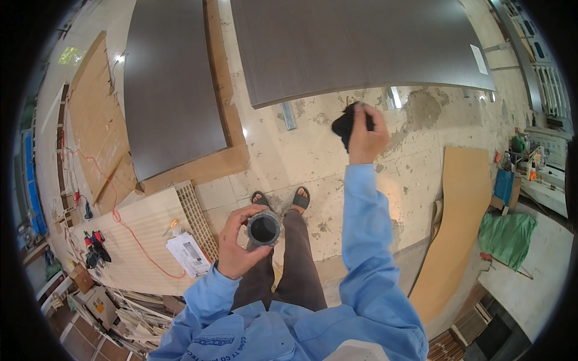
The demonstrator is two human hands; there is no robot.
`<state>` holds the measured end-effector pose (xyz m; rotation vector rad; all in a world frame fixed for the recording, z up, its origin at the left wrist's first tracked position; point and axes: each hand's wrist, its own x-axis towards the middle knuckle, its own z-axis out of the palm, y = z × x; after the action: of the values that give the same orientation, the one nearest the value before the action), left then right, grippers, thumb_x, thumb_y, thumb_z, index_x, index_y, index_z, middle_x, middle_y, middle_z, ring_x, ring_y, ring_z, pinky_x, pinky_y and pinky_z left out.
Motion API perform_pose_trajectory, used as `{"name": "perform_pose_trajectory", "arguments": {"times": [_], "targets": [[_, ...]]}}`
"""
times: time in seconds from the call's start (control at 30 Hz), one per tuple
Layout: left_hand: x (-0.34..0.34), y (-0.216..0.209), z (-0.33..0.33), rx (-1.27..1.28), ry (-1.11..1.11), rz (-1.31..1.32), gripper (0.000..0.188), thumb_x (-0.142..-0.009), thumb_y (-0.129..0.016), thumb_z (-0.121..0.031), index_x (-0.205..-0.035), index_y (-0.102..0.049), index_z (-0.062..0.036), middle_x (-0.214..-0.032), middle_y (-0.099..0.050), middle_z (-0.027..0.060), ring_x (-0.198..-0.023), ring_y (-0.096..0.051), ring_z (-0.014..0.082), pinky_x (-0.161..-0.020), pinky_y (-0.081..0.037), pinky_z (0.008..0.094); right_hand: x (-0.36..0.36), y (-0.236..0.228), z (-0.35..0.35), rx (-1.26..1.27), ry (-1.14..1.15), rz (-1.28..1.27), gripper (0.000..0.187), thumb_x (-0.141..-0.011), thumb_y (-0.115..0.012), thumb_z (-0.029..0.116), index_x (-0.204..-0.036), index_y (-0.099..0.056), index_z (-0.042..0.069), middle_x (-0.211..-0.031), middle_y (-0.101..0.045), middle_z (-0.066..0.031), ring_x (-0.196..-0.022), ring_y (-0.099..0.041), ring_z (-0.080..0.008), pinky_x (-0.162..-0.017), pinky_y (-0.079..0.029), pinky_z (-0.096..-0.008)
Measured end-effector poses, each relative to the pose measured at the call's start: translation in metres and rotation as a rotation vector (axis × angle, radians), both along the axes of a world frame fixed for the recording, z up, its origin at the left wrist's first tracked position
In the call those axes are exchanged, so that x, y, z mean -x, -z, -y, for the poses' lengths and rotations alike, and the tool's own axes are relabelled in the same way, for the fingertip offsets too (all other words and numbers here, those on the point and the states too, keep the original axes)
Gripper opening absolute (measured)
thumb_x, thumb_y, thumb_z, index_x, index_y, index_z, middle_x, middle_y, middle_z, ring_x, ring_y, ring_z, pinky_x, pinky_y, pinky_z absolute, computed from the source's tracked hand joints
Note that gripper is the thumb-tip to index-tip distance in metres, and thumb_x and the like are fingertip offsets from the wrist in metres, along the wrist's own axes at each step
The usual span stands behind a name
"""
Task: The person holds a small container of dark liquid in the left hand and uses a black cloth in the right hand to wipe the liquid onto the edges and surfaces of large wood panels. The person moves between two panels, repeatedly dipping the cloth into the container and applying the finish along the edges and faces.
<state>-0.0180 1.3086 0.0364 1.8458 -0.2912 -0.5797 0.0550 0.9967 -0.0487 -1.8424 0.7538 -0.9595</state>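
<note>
My left hand is closed around a round grey cup-like container in front of my body; its open top faces up and its inside looks dark. Stretched forward, my right hand pinches a crumpled black cloth. The cloth hangs just short of the near edge of a large dark wood-grain panel, apart from it as far as I can see. A second dark panel lies to the left on brown cardboard.
Papers rest on a pale slatted board at left, crossed by an orange cord. A tan sheet lies at right near a green bag. Metal supports show below the large panel. Wood offcuts are piled lower left.
</note>
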Motion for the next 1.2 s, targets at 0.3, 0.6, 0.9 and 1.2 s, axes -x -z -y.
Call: {"name": "perform_pose_trajectory", "arguments": {"times": [0.3, 0.6, 0.9, 1.2], "targets": [[0.009, -0.007, 0.026, -0.028, -0.066, 0.026, 0.067, -0.071, -0.088, -0.008, -0.134, -0.065, -0.0036, -0.136, -0.067, 0.0121, -0.121, -0.066, 0.0234, -0.103, -0.051, 0.0362, 0.008, 0.008, -0.02, -0.05, -0.14, 0.008, 0.009, -0.094, -0.078, 0.007, -0.102, -0.078, 0.002, -0.095, -0.077, -0.0094, -0.087, -0.072, -0.0204, -0.082, -0.056, -0.0326], [0.015, -0.004, 0.024, 0.047, -0.095, 0.036, 0.069, -0.071, -0.089, -0.006, -0.135, -0.064, -0.0046, -0.135, -0.068, 0.0103, -0.119, -0.066, 0.0219, -0.101, -0.052, 0.0344, -0.001, -0.004, -0.048, -0.074, -0.303, 0.015, 0.007, -0.093, -0.077, 0.005, -0.099, -0.078, 0.001, -0.091, -0.075, -0.0125, -0.083, -0.073, -0.0258, -0.077, -0.056, -0.0352], [-0.007, 0.003, -0.007, -0.008, -0.014, 0.013, 0.068, -0.07, -0.086, -0.001, -0.132, -0.059, -0.0007, -0.137, -0.066, 0.0166, -0.127, -0.066, 0.0277, -0.112, -0.05, 0.0399, -0.006, 0.001, -0.081, -0.057, -0.49, -0.069, 0.009, -0.093, -0.077, 0.004, -0.101, -0.077, 0.0, -0.093, -0.075, -0.0121, -0.083, -0.073, -0.0242, -0.076, -0.056, -0.0354], [-0.015, 0.009, -0.043, 0.033, -0.036, 0.009, 0.069, -0.071, -0.087, 0.001, -0.133, -0.058, -0.0005, -0.138, -0.067, 0.0172, -0.13, -0.066, 0.0276, -0.112, -0.05, 0.0399, -0.013, -0.006, -0.107, -0.016, -0.144, -0.082, 0.007, -0.091, -0.08, 0.004, -0.097, -0.076, 0.003, -0.093, -0.075, -0.0101, -0.085, -0.072, -0.0223, -0.079, -0.056, -0.0323]]}}
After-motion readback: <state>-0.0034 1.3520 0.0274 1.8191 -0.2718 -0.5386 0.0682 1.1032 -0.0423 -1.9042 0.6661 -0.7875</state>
